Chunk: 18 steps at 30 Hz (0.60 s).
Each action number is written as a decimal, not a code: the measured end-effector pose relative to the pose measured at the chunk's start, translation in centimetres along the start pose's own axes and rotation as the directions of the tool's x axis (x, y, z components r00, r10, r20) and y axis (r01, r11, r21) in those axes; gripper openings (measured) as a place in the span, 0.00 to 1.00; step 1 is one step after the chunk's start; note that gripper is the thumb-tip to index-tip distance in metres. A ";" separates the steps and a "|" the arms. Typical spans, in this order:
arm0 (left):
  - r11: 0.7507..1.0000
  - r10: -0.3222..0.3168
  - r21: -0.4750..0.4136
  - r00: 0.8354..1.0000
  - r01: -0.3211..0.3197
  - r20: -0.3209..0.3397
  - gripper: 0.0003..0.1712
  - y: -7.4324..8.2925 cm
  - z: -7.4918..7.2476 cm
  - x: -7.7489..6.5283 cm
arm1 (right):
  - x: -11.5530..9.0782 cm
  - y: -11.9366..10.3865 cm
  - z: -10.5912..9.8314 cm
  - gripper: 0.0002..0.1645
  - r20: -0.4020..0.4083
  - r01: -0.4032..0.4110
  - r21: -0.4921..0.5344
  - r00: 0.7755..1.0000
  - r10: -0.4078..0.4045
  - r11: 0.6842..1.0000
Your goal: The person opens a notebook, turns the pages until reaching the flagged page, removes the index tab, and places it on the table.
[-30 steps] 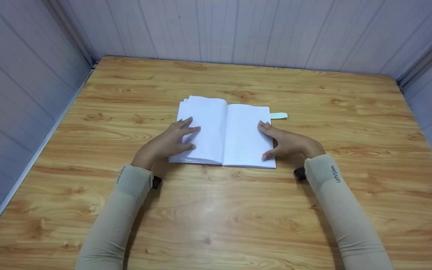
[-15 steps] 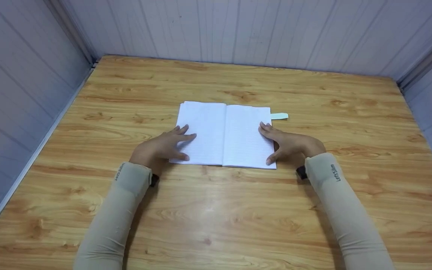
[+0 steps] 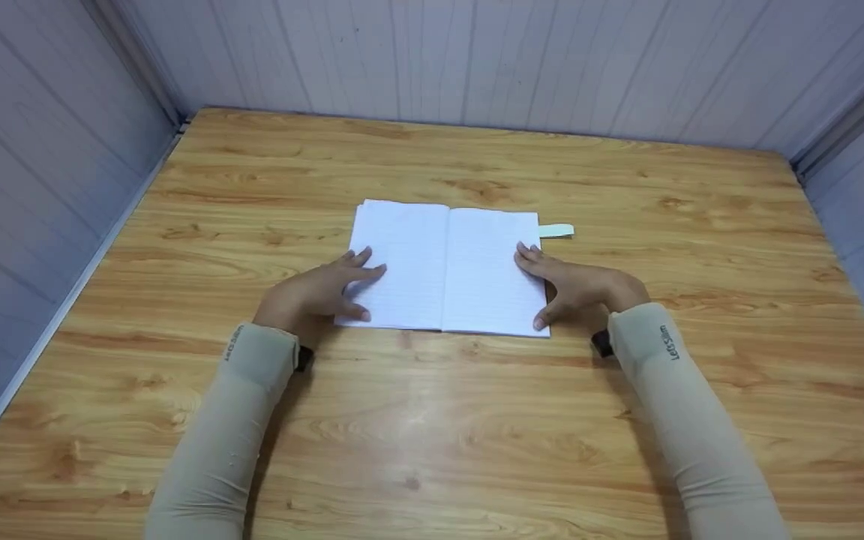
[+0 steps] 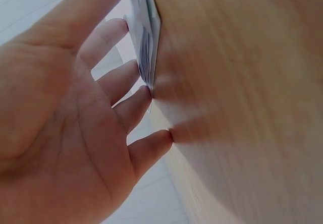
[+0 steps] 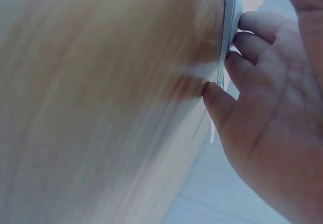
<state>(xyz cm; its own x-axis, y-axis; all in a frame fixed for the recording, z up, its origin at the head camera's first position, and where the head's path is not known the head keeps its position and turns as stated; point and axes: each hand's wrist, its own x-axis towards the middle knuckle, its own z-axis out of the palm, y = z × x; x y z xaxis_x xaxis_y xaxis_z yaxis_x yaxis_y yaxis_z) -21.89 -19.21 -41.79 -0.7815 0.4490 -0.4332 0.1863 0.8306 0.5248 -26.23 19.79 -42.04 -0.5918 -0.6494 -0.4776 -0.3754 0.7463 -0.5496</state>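
Observation:
An open notebook (image 3: 409, 232) with lined white pages lies flat on the wooden table. My left hand (image 3: 319, 291) rests on the outer edge of its left page, fingers spread. In the left wrist view, fingertips touch the fanned page edges (image 4: 146, 47), and the little finger (image 4: 154, 148) meets the table. On the opposite side, my right hand (image 3: 578, 287) rests with fingers and thumb on the right page's outer edge. The right wrist view shows its little finger (image 5: 217, 100) touching the table beside the notebook's edge (image 5: 228, 27). A pale green strip (image 3: 556, 231) sticks out at the upper right.
The wooden table (image 3: 417, 420) extends around the notebook on all sides. Grey panelled walls (image 3: 432, 60) border it at the back, left and right. Dark wrist straps (image 3: 303, 358) show at the cuffs of both beige sleeves (image 3: 207, 442).
The raised, fanned left pages have settled flatter. My left hand has slid slightly left and toward me, to the page's outer edge. The right thumb has shifted slightly; the right hand otherwise stays put.

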 end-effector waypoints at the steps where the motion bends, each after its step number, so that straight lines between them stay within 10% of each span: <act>1: 1.000 -0.002 -0.003 1.000 0.002 -0.001 0.46 0.0 0.0 0.0 | 0.0 0.0 0.0 0.71 0.000 -0.002 -0.002 1.000 0.002 1.000; 18: 1.000 -0.014 0.012 1.000 0.014 -0.007 0.46 0.0 0.1 0.2 | -0.1 -0.2 0.1 0.70 -0.004 -0.026 -0.005 1.000 0.026 1.000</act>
<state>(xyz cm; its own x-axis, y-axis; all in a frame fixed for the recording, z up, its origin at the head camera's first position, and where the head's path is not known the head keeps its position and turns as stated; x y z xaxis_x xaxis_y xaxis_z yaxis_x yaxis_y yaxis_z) -22.01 -19.10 -41.94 -0.7881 0.4348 -0.4356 0.1824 0.8410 0.5094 -26.06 19.65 -41.92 -0.6040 -0.6295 -0.4889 -0.3637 0.7635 -0.5337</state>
